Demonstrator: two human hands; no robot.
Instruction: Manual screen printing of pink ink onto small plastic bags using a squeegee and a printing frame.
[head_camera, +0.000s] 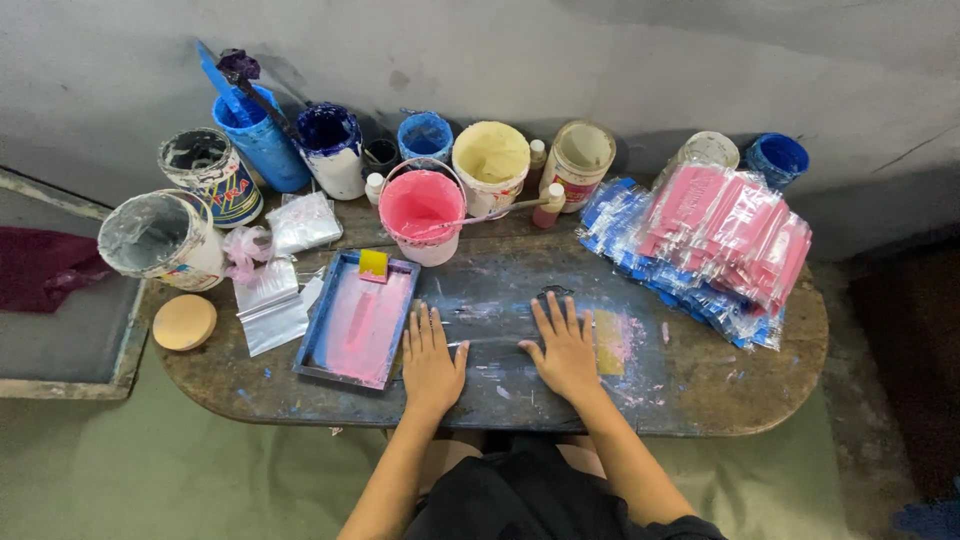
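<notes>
Both hands lie flat with fingers spread near the table's (700, 400) front edge: left hand (431, 362) touching the blue-framed screen (356, 319) just left, right hand (565, 350) beside pink smears. Farther back stands the pink paint bucket (421, 213).

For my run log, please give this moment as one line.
left hand: flat on table | right hand: flat on table | blue tray: beside left hand | holding: nothing

Left hand (432, 362), right hand (565, 350): bare, no gloves, rings or watch. Forearms bare to above elbow. Short dark sleeve edge at right upper arm. Black garment over lap, loosely folded.
</notes>
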